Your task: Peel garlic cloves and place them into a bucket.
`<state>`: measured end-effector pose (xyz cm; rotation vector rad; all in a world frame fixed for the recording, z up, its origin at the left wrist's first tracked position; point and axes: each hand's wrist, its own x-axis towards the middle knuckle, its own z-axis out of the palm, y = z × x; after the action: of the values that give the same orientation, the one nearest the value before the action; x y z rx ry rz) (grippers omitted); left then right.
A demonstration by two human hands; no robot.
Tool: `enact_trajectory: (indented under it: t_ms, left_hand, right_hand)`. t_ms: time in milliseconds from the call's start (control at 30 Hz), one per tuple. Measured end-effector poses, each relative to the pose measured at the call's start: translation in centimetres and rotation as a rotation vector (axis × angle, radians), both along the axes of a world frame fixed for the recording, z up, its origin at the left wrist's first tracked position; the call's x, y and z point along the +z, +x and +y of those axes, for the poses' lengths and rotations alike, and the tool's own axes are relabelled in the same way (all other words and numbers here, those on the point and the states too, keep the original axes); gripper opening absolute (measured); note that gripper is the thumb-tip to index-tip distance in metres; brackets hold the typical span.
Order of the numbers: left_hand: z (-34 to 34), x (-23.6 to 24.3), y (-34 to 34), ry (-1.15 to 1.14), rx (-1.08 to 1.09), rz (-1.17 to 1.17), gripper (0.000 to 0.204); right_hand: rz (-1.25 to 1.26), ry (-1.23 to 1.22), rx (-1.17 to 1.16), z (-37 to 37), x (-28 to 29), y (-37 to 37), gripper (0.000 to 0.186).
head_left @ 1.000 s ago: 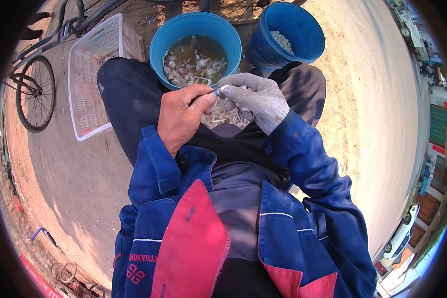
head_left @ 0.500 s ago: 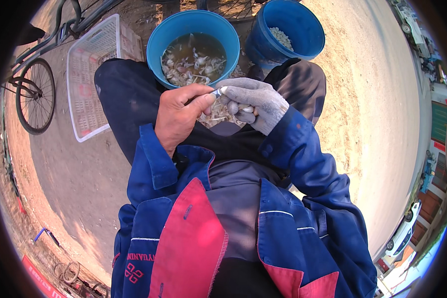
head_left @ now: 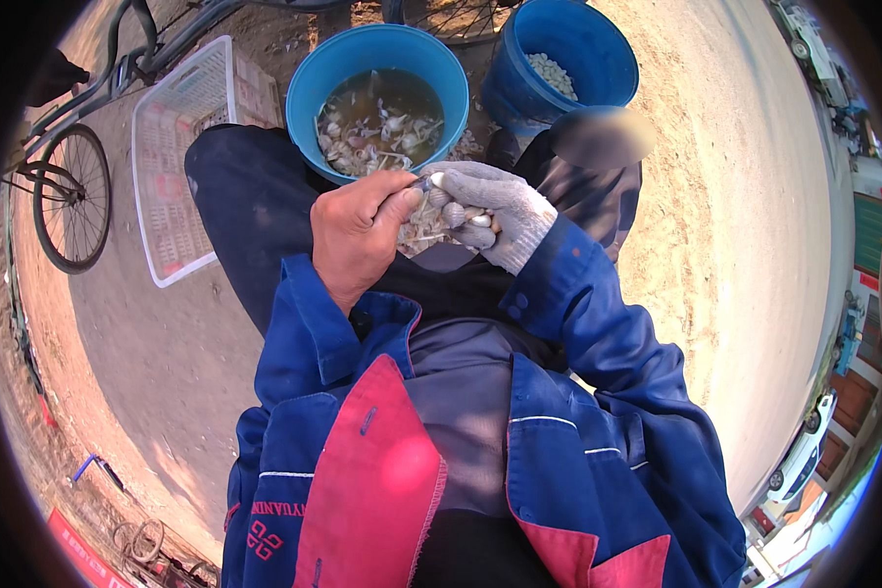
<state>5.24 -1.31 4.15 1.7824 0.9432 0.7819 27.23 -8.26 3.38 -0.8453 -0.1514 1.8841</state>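
My bare left hand (head_left: 358, 235) is closed, thumb against the bent forefinger. Something small and dark pokes out at its fingertips, mostly hidden; it may be a blade. Fingertip to fingertip with it is my right hand (head_left: 505, 208), in a grey knitted glove. A pale garlic clove (head_left: 438, 180) sits at the gloved thumb and forefinger. Several more garlic cloves (head_left: 476, 216) lie in the curled gloved fingers. Just beyond both hands stands a blue basin (head_left: 302, 103) of murky water with garlic and loose skins in it.
A deeper blue bucket (head_left: 598, 59) at the far right holds peeled cloves (head_left: 553, 76). To the left stands a white plastic crate (head_left: 147, 196), with a bicycle wheel (head_left: 72, 199) past it. Garlic skins (head_left: 419, 230) lie between my knees. A white car (head_left: 804, 446) is parked far right.
The gloved hand has shifted slightly left and its fingers have curled differently around the cloves. The pale-blue glint between the fingertips has gone darker. My left hand stays nearly in place.
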Motion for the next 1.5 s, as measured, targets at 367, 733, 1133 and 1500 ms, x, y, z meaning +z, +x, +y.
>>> enact_trajectory:
  t_ms: [367, 733, 1133, 1500]
  left_hand:
    - [0.3, -0.8, 0.0, 0.048, 0.089, 0.071, 0.014]
    - [-0.1, -0.6, 0.0, 0.086, -0.018, 0.083, 0.015]
    - [-1.0, -0.4, -0.1, 0.175, -0.040, 0.152, 0.020]
    - [-1.0, -0.7, 0.3, 0.226, -0.057, 0.133, 0.017]
  right_hand:
    - [-0.564, -0.062, 0.091, 1.1, 3.2, -0.5, 0.032]
    - [-0.745, -0.021, 0.277, 1.0, 2.9, 1.0, 0.030]
    - [-0.471, -0.101, 0.058, -0.4, 1.9, 0.9, 0.019]
    - [-0.454, -0.129, 0.015, -0.4, 1.4, -0.3, 0.019]
